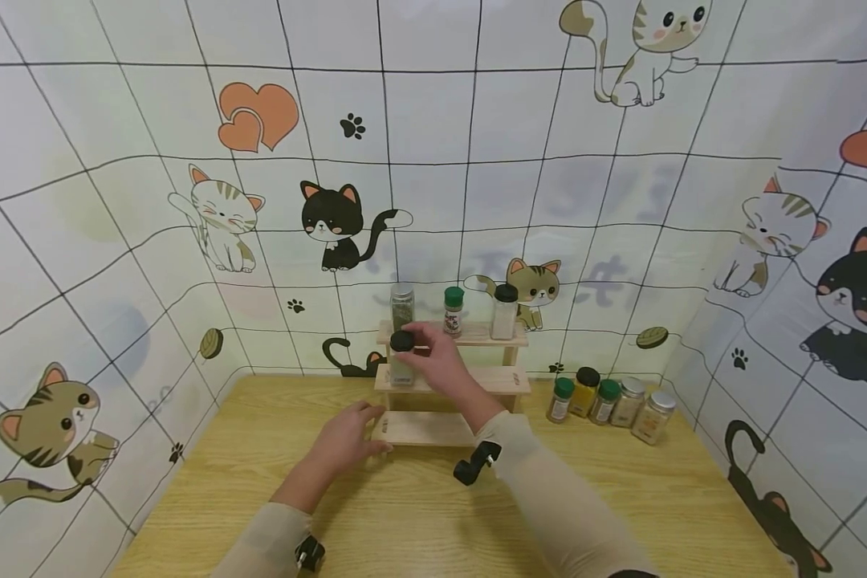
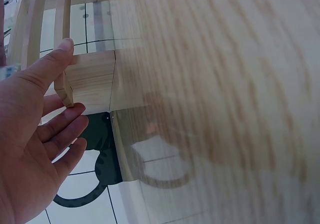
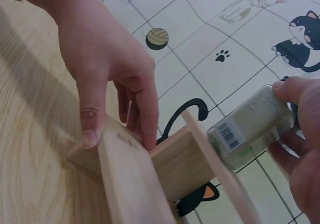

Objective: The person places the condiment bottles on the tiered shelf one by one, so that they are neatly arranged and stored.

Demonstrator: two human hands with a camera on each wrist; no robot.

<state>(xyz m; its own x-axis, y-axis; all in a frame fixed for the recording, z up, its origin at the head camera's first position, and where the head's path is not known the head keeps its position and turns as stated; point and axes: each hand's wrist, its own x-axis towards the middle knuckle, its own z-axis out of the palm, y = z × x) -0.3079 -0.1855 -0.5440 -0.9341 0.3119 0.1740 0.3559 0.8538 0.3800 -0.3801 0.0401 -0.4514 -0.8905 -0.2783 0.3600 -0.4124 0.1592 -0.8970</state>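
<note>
A three-tier wooden spice rack stands on the table against the wall. My right hand grips a clear spice jar near its black cap. The jar's base is at the left end of the middle tier, with a barcode label facing the right wrist camera. At the lowest tier's left end, my left hand pinches the board, its thumb on one face and fingers around the other side. On the top tier stand a jar of green herbs, a green-capped jar and a black-capped white jar.
Right of the rack, several spice jars stand in a row on the wooden table, among them a yellow one with a black cap and a white-capped one. A cat-patterned wall sheet surrounds the table's back and sides.
</note>
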